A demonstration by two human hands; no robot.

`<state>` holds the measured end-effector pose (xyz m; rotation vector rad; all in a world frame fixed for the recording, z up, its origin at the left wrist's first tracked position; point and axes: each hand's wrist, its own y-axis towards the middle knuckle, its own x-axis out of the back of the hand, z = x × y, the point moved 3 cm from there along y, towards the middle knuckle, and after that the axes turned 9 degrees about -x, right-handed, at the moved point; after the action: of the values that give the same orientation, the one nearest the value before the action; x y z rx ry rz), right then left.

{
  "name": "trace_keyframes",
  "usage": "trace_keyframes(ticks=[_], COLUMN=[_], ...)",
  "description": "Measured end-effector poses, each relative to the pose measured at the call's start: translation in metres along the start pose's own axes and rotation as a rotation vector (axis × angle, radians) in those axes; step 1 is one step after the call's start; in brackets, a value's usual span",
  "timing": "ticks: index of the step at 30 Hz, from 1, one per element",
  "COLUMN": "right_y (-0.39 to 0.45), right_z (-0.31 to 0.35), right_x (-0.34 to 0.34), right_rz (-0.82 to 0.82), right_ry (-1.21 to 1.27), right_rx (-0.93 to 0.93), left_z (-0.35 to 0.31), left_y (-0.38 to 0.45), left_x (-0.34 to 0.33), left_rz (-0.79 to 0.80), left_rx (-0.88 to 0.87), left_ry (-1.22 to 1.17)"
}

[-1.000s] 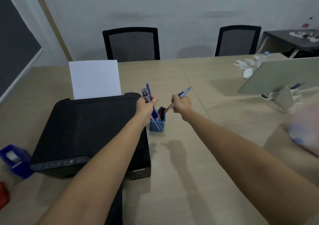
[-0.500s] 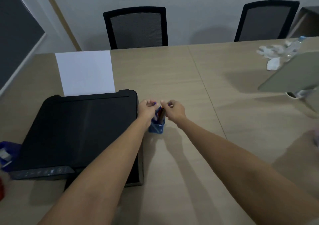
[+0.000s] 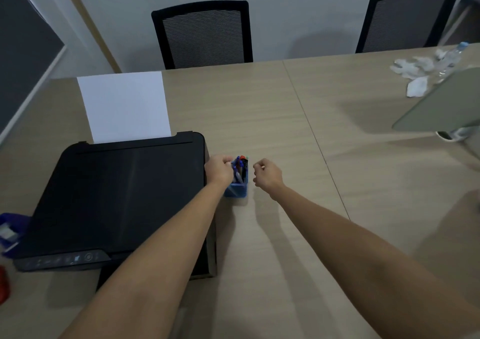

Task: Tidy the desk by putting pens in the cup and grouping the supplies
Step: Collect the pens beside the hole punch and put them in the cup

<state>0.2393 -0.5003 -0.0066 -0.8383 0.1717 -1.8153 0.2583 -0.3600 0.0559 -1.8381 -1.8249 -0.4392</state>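
A small blue mesh cup (image 3: 235, 191) stands on the wooden desk just right of the printer. Several pens (image 3: 241, 168), mostly blue with one red cap, stand upright in it. My left hand (image 3: 219, 170) is against the cup's left side, its fingers curled around the tops of the pens. My right hand (image 3: 267, 175) hovers a short way right of the cup, not touching it. Its fingers are curled in and hold nothing.
A black printer (image 3: 117, 195) with a white sheet (image 3: 124, 104) fills the left. A blue tape dispenser (image 3: 10, 230) and a red object (image 3: 3, 284) sit at the left edge. A tilted grey screen (image 3: 441, 102), crumpled tissues (image 3: 415, 74) and two chairs lie beyond.
Both hands lowered their pens into the cup. My right hand has let go and drawn back to the right. The view has tilted down.
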Motion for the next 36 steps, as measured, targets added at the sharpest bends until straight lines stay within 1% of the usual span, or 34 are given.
trace_keyframes(ticks=[2, 4, 5, 6, 7, 8, 9, 10, 11, 12, 13, 14, 16, 20, 26, 30, 36], right_y=[0.003, 0.004, 0.005, 0.006, 0.008, 0.008, 0.009, 0.009, 0.009, 0.009, 0.01, 0.011, 0.012, 0.014, 0.018, 0.017, 0.01], right_z=[-0.006, -0.007, -0.006, -0.005, -0.004, -0.002, 0.001, 0.004, 0.005, 0.006, 0.006, 0.007, 0.009, 0.017, 0.028, 0.032, 0.033], right_x=[0.0, 0.003, 0.004, 0.006, 0.005, 0.006, 0.005, 0.005, 0.005, 0.004, 0.004, 0.003, 0.002, -0.006, -0.024, -0.024, -0.019], right_rz=[0.044, 0.097, 0.131, 0.168, 0.207, 0.246, 0.286, 0.322, 0.356, 0.383, 0.411, 0.429, 0.455, 0.493, 0.553, 0.56, 0.531], right_ry=[-0.002, 0.058, 0.106, 0.146, 0.175, 0.191, 0.196, 0.185, 0.165, 0.143, 0.126, 0.113, 0.111, 0.111, 0.123, 0.121, 0.058], right_rx=[-0.024, -0.05, -0.071, -0.092, -0.109, -0.122, -0.126, -0.129, -0.128, -0.125, -0.118, -0.112, -0.106, -0.094, -0.096, -0.096, -0.129], left_z=[-0.005, -0.011, -0.013, -0.011, -0.005, 0.006, 0.016, 0.027, 0.035, 0.04, 0.043, 0.044, 0.043, 0.041, 0.044, 0.049, 0.042], left_y=[-0.007, -0.027, -0.041, -0.055, -0.067, -0.075, -0.079, -0.081, -0.081, -0.081, -0.081, -0.08, -0.076, -0.066, -0.057, -0.055, -0.059], left_x=[0.002, -0.004, -0.013, -0.024, -0.034, -0.047, -0.056, -0.064, -0.069, -0.072, -0.073, -0.073, -0.07, -0.063, -0.054, -0.053, -0.048], left_rz=[-0.149, -0.307, -0.364, -0.41, -0.439, -0.447, -0.435, -0.388, -0.319, -0.24, -0.197, -0.177, -0.181, -0.273, -0.35, -0.372, -0.306], left_rx=[-0.07, -0.163, -0.182, -0.162, -0.075, 0.079, 0.288, 0.497, 0.65, 0.745, 0.788, 0.788, 0.736, 0.713, 0.713, 0.684, 0.682], left_ry=[-0.007, -0.059, -0.117, -0.195, -0.302, -0.438, -0.584, -0.747, -0.906, -1.051, -1.166, -1.247, -1.33, -1.422, -1.429, -1.404, -1.33])
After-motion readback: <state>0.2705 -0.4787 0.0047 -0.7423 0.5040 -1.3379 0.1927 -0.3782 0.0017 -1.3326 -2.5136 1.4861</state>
